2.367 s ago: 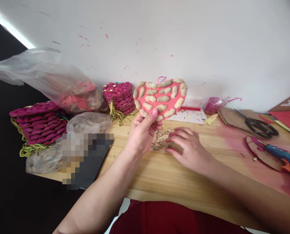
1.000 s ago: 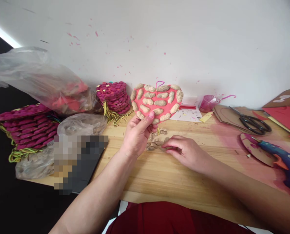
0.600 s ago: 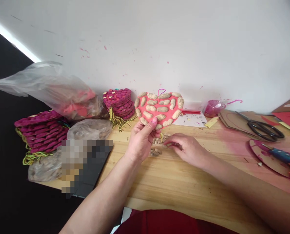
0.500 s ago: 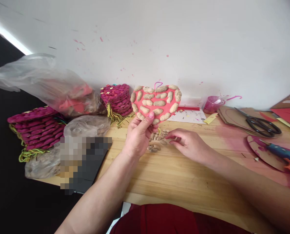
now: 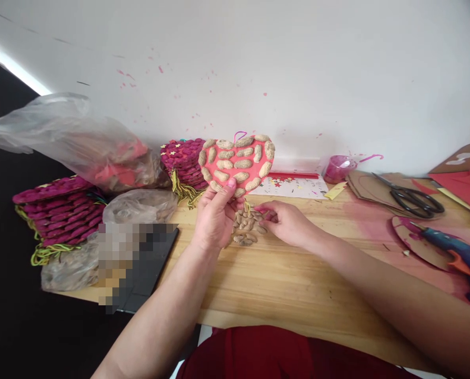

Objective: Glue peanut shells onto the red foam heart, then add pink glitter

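- On the near side, bare tabletop (image 5: 258, 287) is lying open between the two forearms (image 5: 171, 300).
- A raised peanut heart (image 5: 238, 164) is blocking the far middle.
- Loose peanuts (image 5: 246, 223) are cluttering the tabletop's middle.
- Scissors (image 5: 399, 195) and a glue gun (image 5: 442, 240) are obstructing the right.
- Plastic bags (image 5: 80, 139) are crowding the left.

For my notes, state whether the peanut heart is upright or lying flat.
Upright: the left grip holds the peanut heart by its lower part above the table, peanuts facing us, purple loop on top.
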